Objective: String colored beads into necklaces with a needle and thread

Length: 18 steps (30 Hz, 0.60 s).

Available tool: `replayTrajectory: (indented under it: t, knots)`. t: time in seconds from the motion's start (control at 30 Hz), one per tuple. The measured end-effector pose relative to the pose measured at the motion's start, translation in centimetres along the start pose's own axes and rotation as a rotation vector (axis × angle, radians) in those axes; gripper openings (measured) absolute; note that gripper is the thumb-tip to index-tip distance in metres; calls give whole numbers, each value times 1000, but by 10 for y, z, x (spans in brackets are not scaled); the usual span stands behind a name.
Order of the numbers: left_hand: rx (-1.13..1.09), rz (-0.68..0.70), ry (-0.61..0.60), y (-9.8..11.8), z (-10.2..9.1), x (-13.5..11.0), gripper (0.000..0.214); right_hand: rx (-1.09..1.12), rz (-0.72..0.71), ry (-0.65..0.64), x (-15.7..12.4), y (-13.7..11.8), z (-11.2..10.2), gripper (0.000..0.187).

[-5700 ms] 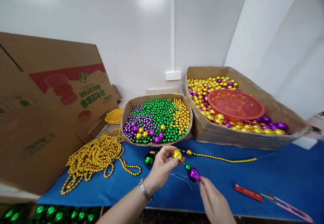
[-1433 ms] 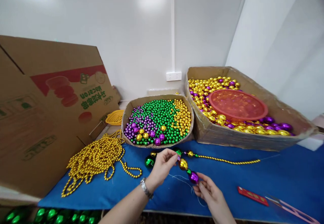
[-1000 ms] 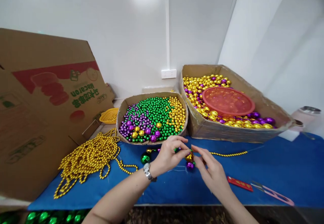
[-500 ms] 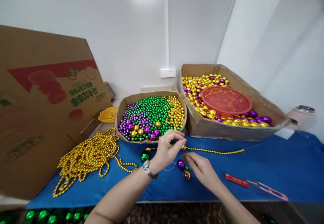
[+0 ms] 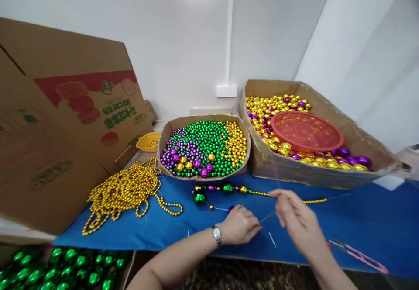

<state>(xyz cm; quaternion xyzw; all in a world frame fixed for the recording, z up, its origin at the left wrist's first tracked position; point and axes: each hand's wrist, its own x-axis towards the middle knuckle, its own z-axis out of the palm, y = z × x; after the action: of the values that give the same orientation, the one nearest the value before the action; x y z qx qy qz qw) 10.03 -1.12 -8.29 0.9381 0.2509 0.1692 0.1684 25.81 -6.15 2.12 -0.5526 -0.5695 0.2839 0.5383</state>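
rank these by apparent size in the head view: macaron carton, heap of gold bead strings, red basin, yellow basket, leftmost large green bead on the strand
1. Macaron carton, cut off by the frame
2. Heap of gold bead strings
3. Red basin
4. Yellow basket
5. Leftmost large green bead

A: Seeing plain blue across the surface (image 5: 131, 234), whitish along the thread (image 5: 266, 217)!
B: Now catching green, gold and purple on the strung beads (image 5: 228, 188), then solid gold through the heaped strand (image 5: 126, 191).
A: Spotting those same three inside the middle box (image 5: 168, 129): mostly purple left, green centre, gold right.
B: And getting translucent red on the basin (image 5: 338, 143), pale pink on the scissor handles (image 5: 352, 250).
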Motion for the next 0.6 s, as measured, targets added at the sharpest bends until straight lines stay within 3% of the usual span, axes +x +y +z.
replayTrajectory:
  t: [0.13,0.27,0.4,0.6]
  knots:
    - [257,-122,3,-17,-3,-21,27,301,81,380,10,10,-41,33]
    - [413,-227,-30,-32,-15,-43,22,415,168,594,14,23,-67,33]
    - [506,-323,-72,-50,-19,-58,18,418,243,672,14,35,-74,29]
    - [531,-446,-26,-62,-27,-78,30,467,264,619,21,43,-76,39]
